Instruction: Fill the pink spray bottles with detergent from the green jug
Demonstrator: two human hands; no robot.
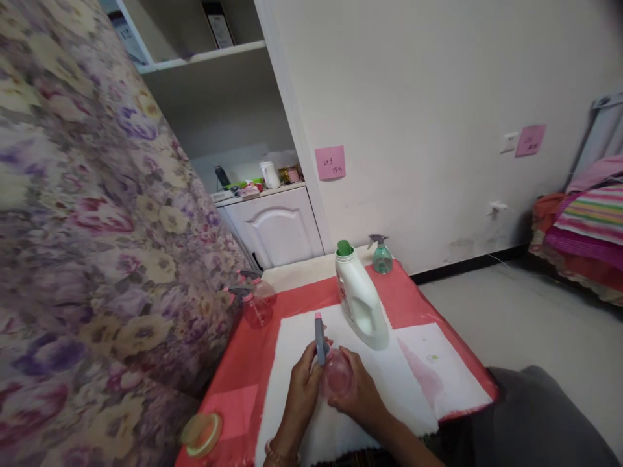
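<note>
A pink see-through spray bottle [339, 374] with a grey trigger head is held between my two hands, tilted over a white cloth [287, 363]. My left hand [305, 370] is closed around the grey spray head and neck. Wrapped round the bottle's body is my right hand [361, 386]. Just beyond them stands a large white jug [363, 305] with a handle and a green piece in its mouth.
Two pink spray bottles [257, 311] stand at the table's left, by the floral curtain [121, 259]. A green spray bottle [382, 259] is at the back right. A round gold-rimmed jar [202, 434] sits front left. White paper [457, 370] lies at right.
</note>
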